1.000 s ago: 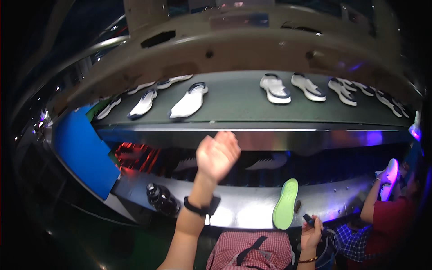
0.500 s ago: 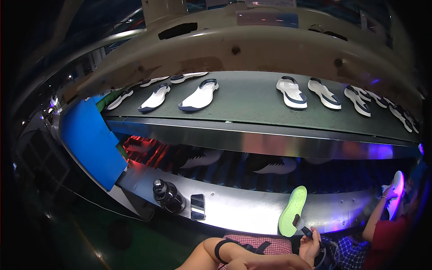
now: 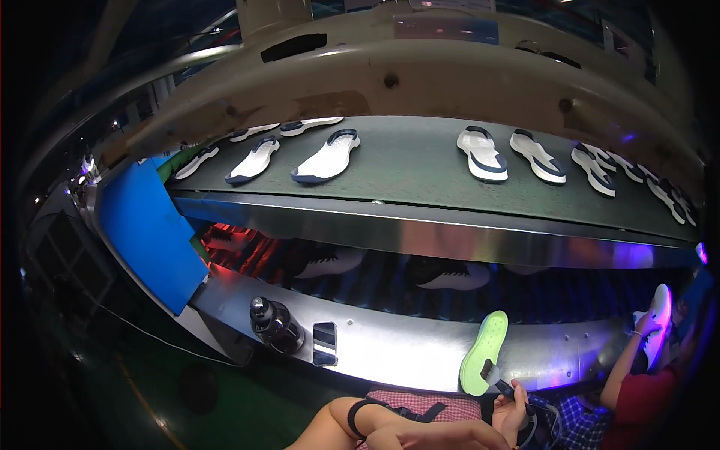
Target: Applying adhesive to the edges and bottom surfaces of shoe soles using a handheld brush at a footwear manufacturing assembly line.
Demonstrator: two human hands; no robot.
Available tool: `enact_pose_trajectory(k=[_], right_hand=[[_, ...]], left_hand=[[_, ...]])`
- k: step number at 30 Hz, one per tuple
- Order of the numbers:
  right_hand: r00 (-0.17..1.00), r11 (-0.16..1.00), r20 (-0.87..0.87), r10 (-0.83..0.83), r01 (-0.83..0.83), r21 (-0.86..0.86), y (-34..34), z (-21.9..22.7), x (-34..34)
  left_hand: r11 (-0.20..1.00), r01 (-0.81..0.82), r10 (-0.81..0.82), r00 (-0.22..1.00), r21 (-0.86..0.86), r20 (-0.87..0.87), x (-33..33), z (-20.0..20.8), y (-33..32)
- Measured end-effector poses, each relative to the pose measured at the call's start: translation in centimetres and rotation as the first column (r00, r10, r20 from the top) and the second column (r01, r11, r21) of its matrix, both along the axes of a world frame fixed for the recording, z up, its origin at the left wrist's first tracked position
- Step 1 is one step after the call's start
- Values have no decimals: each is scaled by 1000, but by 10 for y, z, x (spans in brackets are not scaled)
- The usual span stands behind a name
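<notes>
- Has a green sole (image 3: 486,346) lying on the tabletop (image 3: 405,352), narrow end pointing away, long axis slanting rightward.
- Grips brush (image 3: 498,379) in right hand (image 3: 511,409), bristles (image 3: 489,371) over sole's near end.
- Cannot tell grasp of left hand (image 3: 424,435), cropped low.

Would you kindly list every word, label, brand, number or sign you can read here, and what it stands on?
None can be read.
Panel at top centre: too dim for any lettering.
Sheet at upper right: too small and dim.
Phone, bottle, green sole: no lettering discernible.
</notes>
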State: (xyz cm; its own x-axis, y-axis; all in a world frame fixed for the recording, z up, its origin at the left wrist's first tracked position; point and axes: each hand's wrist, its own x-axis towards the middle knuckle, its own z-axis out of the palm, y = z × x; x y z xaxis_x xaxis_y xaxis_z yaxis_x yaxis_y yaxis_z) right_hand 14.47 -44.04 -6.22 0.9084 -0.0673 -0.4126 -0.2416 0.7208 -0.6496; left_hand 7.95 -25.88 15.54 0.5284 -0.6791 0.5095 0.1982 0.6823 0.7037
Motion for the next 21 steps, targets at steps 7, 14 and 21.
enact_pose_trajectory(k=[7,14,21], right_hand=[[1000,1000,28,7,-7,7,-3,-3,-1],[1000,1000,1,15,-15,-7,-3,4,-4],[1000,999,5,6,-5,-44,-2,4,-5]], left_hand=[[1000,5,-5,1000,3,3,1,0,-2],[1000,-2,1,1000,15,11,3,1,-3],[999,-16,16,999,28,29,1,1,-4]])
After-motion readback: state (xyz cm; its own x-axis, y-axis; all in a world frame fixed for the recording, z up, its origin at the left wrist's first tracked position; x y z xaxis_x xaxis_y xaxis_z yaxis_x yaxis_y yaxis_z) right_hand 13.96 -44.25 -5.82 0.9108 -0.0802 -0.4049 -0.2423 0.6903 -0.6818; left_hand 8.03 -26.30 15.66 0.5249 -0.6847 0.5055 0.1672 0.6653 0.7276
